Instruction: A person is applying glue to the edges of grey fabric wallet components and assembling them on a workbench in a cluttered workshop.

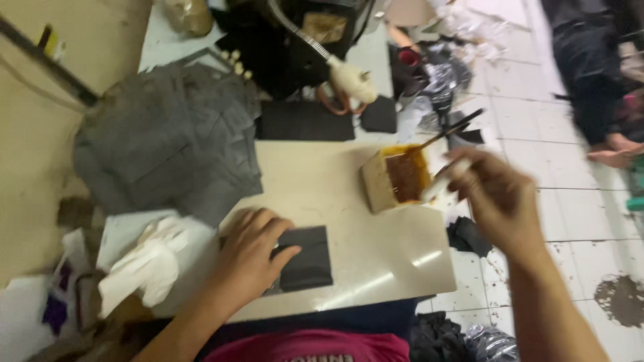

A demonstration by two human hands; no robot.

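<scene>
Your pink shirt fills the bottom edge at six o'clock, soft knit, nearest of all. Just above it your left hand lies flat and spread, fingers loose, pressing down on a small dark rectangle of material, matte, stiff-looking, square-cornered; nothing is gripped, the palm simply pins its left edge. That piece sits on the pale, smooth board, which shows a faint sheen near its lower right corner.

Over at three o'clock your right hand is up off the board, fingers curled around a thin white stick-like handle; motion blur softens it, so you cannot make out its tip. Just beside that hand, toward the centre, stands a small open box, cardboard-coloured on the outside, holding a glossy amber-brown paste. A slim dark-handled brush leans out of it toward one o'clock.

At ten o'clock a big heap of grey sheets lies rumpled and layered. At eight o'clock a crumpled white cloth bunches up by your left wrist. At twelve o'clock a flat black panel lies past the board's far edge, with orange-handled scissors just behind it. White floor tiles stretch away on the right, and another person's bare foot rests there at two o'clock.
</scene>
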